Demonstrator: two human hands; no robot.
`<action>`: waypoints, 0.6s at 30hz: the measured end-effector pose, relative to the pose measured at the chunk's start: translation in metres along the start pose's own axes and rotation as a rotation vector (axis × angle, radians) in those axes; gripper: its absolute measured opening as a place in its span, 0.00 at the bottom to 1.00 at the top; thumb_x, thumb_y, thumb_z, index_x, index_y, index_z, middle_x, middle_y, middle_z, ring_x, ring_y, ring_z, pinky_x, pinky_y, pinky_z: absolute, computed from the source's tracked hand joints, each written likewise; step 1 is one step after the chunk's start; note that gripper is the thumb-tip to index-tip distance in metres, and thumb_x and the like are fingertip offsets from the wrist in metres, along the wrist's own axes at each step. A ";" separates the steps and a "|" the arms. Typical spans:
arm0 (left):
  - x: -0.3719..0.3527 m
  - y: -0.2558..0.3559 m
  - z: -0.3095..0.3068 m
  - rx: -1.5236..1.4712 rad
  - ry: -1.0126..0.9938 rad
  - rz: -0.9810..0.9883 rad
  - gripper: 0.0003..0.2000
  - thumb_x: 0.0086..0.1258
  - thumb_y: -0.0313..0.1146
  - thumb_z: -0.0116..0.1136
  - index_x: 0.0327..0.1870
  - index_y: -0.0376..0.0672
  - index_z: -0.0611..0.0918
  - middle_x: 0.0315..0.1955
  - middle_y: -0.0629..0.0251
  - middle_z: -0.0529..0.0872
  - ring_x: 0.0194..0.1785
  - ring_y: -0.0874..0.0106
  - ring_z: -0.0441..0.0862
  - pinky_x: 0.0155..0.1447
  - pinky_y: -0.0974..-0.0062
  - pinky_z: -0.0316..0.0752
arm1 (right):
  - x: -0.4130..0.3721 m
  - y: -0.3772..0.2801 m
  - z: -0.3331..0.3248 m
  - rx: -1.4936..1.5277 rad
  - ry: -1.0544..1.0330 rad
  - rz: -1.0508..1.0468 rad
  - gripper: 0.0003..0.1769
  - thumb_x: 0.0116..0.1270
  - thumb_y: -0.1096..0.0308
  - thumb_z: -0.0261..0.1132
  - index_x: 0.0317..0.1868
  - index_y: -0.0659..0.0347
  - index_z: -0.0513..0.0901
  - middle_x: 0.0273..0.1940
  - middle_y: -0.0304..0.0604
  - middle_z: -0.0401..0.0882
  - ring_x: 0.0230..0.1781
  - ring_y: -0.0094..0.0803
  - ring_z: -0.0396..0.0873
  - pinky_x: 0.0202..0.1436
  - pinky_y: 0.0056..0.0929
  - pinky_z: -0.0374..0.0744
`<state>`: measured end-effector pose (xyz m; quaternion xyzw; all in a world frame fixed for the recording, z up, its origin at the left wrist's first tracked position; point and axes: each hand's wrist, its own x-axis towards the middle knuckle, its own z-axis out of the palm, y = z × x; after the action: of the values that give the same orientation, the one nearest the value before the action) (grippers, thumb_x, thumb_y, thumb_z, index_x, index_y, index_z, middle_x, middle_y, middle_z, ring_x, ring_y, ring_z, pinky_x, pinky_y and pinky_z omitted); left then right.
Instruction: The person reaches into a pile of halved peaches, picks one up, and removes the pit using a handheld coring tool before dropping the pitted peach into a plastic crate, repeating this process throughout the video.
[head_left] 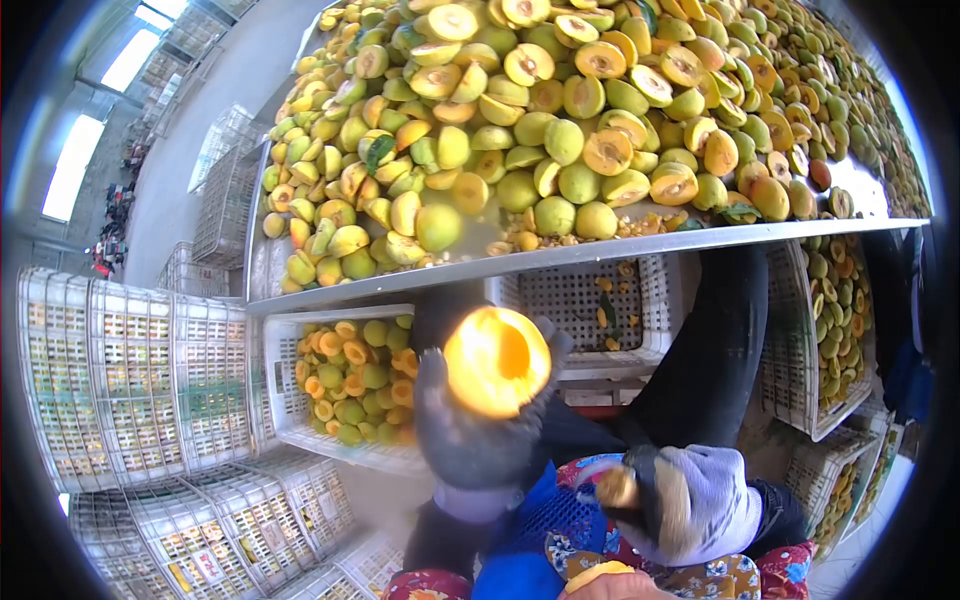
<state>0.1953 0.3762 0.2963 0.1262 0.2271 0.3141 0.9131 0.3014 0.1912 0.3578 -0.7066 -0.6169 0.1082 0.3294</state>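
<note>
My left hand (pixel 478 435), in a dark glove and blurred, holds up a bright yellow-orange fruit half (pixel 478 362) with a hollow in its cut face. To the lower right, my right hand (pixel 685 500), in a grey-purple glove, is closed around a dark item with a blurred brown end (pixel 615 487); what it is cannot be made out. At the bottom edge, bare fingers (pixel 612 587) touch a yellow fruit piece (pixel 598 571); whose they are is unclear. Beneath my hands lies blue netting (pixel 555 515).
A metal-edged table (pixel 600 252) carries heaped green and yellow fruit, many halved. Below it stand a crate of fruit halves (pixel 283 385) at left, a crate with few scraps (pixel 655 300) in the middle, and fruit crates (pixel 790 350) at right. White crates (pixel 150 380) are stacked far left.
</note>
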 end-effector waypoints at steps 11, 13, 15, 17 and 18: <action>0.189 0.191 -0.110 1.099 0.317 0.980 0.21 0.83 0.43 0.43 0.60 0.31 0.73 0.54 0.47 0.80 0.57 0.59 0.79 0.60 0.65 0.74 | -0.003 0.027 0.022 0.017 -0.205 0.353 0.18 0.62 0.67 0.68 0.50 0.63 0.74 0.30 0.48 0.81 0.29 0.47 0.84 0.30 0.40 0.80; 0.207 0.201 -0.101 1.278 0.363 1.011 0.19 0.83 0.41 0.42 0.57 0.30 0.74 0.51 0.46 0.82 0.54 0.57 0.81 0.58 0.63 0.74 | -0.003 0.029 0.028 -0.025 -0.227 0.418 0.18 0.63 0.67 0.67 0.50 0.63 0.73 0.28 0.50 0.81 0.29 0.48 0.84 0.30 0.41 0.80; 0.204 0.204 -0.088 1.652 0.462 0.811 0.20 0.82 0.44 0.40 0.53 0.33 0.76 0.51 0.41 0.82 0.56 0.46 0.79 0.56 0.56 0.73 | 0.001 0.025 0.031 -0.037 -0.200 0.445 0.17 0.64 0.67 0.67 0.49 0.64 0.73 0.27 0.53 0.81 0.28 0.52 0.82 0.31 0.45 0.78; 0.226 0.217 -0.117 1.886 0.426 0.777 0.22 0.82 0.47 0.39 0.54 0.34 0.76 0.51 0.39 0.81 0.57 0.43 0.77 0.58 0.53 0.72 | -0.001 0.027 0.039 -0.050 -0.179 0.458 0.17 0.63 0.67 0.68 0.48 0.65 0.73 0.27 0.56 0.80 0.29 0.56 0.81 0.32 0.47 0.77; 0.236 0.222 -0.135 1.855 0.420 0.822 0.22 0.81 0.46 0.41 0.55 0.34 0.77 0.51 0.39 0.81 0.57 0.44 0.77 0.58 0.54 0.72 | 0.000 0.025 0.042 -0.058 -0.167 0.472 0.17 0.63 0.67 0.68 0.48 0.65 0.73 0.26 0.56 0.80 0.29 0.56 0.81 0.31 0.48 0.76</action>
<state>0.1792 0.7077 0.1830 0.7905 0.4740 0.3186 0.2212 0.2981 0.2048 0.3106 -0.8289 -0.4625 0.2227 0.2225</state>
